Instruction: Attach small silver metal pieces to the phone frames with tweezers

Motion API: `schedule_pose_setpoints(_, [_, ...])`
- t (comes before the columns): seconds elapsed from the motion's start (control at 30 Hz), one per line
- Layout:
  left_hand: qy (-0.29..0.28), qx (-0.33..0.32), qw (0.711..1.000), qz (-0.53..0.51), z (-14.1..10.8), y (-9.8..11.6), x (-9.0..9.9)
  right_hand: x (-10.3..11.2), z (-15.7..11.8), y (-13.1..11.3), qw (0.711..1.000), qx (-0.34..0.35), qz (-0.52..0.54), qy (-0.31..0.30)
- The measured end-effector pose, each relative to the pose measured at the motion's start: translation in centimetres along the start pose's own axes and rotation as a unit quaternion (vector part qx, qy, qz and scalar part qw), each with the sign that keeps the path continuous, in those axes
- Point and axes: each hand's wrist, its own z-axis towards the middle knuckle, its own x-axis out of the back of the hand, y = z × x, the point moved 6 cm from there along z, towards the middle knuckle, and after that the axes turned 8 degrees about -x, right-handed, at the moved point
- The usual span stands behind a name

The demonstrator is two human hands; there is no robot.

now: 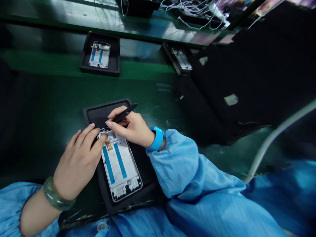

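my left grip (pixel 77 161) open, fingertips pressing the top edge | white phone frame (pixel 118 168), blue strips across its back, lying angled on my black rubber tray (pixel 103 112) on the green counter (pixel 54 95) | my right grip (pixel 130 126) clenched on slim black tweezers (pixel 123 113), tip at the frame's top edge

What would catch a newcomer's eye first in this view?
The white phone frame with two blue strips, on a black tray at centre. The right hand pinches a slim black tool near the frame's top end, where the left hand touches it. Two more frames lie further up the green bench.
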Motion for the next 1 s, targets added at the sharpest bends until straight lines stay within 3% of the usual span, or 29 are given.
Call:
schedule_pose_setpoints(0.27, [-0.001, 0.004, 1.000, -0.008, -0.1, 0.0, -0.1, 0.1, 0.0, -0.4, 0.998, 0.043, -0.055, 0.000])
schedule_pose_setpoints(0.8, [0.003, 0.009, 1.000, -0.022, -0.1, 0.0, -0.2, -0.2, -0.1, -0.8, 0.992, 0.052, -0.114, -0.001])
schedule_pose_setpoints(1.0, [0.010, 0.040, 0.998, -0.038, 0.2, 0.0, 0.0, -0.2, -0.1, -1.4, 0.988, 0.087, -0.130, 0.012])
